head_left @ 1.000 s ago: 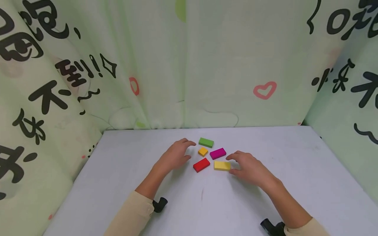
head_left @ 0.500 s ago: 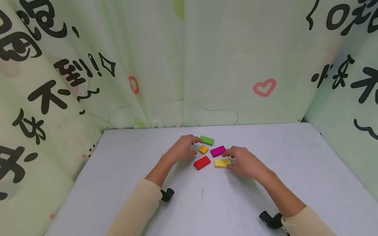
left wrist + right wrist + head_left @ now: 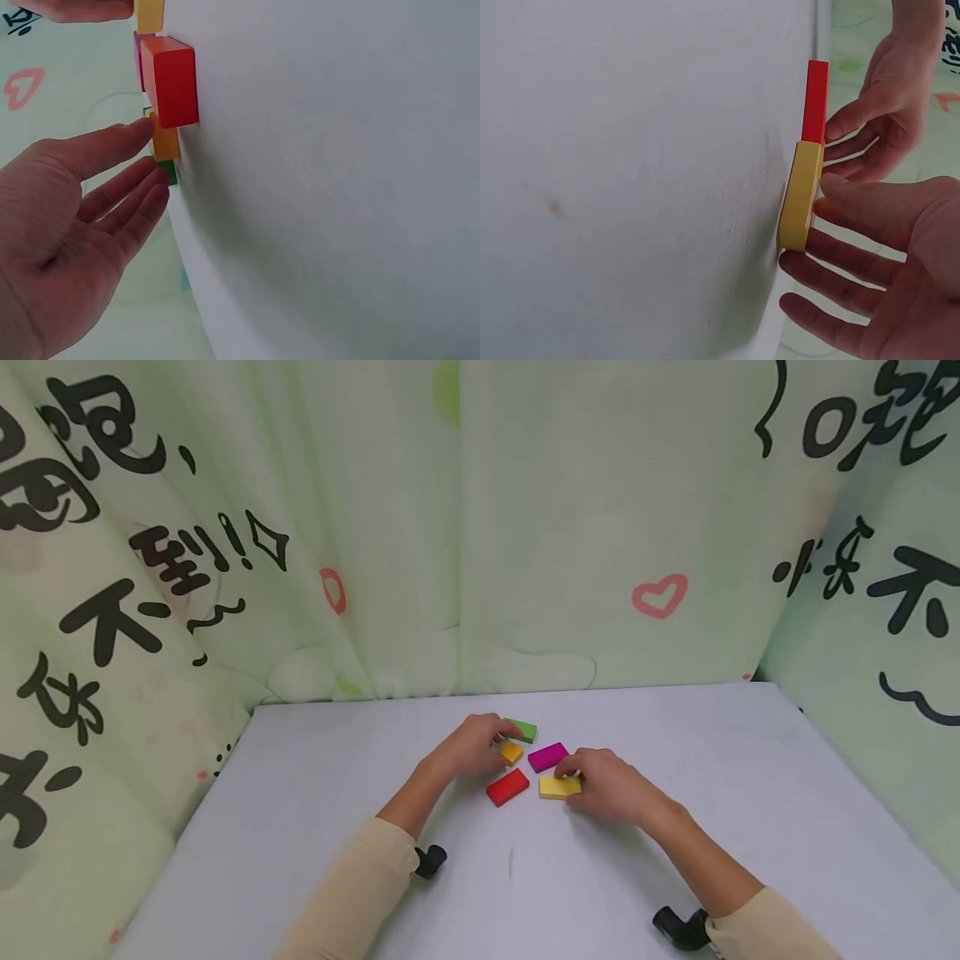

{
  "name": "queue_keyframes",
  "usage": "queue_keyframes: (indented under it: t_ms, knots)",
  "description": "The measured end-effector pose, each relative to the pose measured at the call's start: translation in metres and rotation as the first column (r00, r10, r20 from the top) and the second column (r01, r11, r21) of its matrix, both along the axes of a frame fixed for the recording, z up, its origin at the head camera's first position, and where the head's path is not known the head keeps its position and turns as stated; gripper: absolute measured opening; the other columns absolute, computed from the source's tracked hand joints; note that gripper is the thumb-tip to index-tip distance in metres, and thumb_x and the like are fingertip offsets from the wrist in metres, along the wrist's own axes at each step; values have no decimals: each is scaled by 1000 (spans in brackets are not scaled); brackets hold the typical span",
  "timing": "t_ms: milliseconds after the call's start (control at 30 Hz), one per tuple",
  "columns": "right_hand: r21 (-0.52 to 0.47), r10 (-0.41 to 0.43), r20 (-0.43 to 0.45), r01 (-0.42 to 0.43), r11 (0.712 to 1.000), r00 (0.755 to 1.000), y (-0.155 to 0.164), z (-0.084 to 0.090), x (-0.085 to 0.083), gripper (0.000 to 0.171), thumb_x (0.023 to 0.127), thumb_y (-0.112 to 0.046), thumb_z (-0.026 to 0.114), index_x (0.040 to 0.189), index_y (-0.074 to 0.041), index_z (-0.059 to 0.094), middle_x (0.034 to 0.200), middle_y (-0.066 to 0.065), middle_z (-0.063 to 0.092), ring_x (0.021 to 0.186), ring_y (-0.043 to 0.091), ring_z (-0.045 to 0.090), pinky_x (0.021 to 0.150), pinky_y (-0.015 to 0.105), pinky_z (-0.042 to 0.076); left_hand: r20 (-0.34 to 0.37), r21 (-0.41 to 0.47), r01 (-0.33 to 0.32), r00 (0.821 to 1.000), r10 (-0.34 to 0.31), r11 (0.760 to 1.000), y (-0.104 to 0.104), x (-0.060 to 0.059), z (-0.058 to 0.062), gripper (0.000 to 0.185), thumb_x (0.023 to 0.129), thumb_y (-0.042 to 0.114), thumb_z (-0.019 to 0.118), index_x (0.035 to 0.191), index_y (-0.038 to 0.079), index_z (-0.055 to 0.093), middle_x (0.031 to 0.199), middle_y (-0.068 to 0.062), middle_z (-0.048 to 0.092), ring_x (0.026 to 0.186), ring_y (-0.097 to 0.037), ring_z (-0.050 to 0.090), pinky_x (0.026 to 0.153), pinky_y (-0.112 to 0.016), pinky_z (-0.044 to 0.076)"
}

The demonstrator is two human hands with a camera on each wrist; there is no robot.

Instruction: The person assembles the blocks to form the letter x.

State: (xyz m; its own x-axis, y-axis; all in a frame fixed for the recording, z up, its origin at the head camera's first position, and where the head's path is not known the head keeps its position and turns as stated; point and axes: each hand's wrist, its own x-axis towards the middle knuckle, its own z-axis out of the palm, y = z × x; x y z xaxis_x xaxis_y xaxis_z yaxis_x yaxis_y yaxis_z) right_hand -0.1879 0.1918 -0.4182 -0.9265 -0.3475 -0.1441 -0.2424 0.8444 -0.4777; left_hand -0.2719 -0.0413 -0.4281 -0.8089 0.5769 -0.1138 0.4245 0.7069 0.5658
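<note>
Five flat coloured blocks lie close together on the white table (image 3: pixel 300 827): green (image 3: pixel 524 729), orange (image 3: pixel 512 752), magenta (image 3: pixel 547 757), red (image 3: pixel 507 787) and yellow (image 3: pixel 558 787). My left hand (image 3: pixel 501 737) reaches in from the left with its fingers fairly straight. Its thumb touches the orange block (image 3: pixel 165 142) and its fingertips touch the green block (image 3: pixel 169 173). My right hand (image 3: pixel 574 774) rests on the right end of the yellow block (image 3: pixel 800 196), thumb on its top, fingers spread beside it, close to the magenta block. The red block (image 3: pixel 172 81) lies untouched between the hands.
Pale green printed curtains (image 3: pixel 465 527) close in the table at the back and on both sides. Bare table surface lies in front of the blocks and to either side. A black camera mount sits at each wrist (image 3: pixel 431 861).
Both hands have moved inward to the blocks: the left from beside the green block onto the green and orange ones, the right onto the yellow block's end. The blocks have not shifted.
</note>
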Motion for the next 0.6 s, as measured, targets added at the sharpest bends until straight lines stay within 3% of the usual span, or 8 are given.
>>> queue_keyframes:
  t_ms: [400,600]
  knots:
    - [7,-25,0,25,1000,1000,-5,-8,3,34,85,-10,84,118,-9,74,104,1,70,95,17,62,88,40,59,11,-16,-5,1000,5,1000,4,-1,-10,39,92,8,78,130,14,73,120,-4,71,109,-18,64,93,-28,58]
    - [21,-24,-30,25,999,999,-1,-7,5,33,86,-10,83,118,-9,73,105,1,70,95,17,62,88,41,58,-10,-26,-19,1000,19,999,10,0,-8,35,92,10,78,127,11,74,120,-5,71,107,-18,63,95,-29,58]
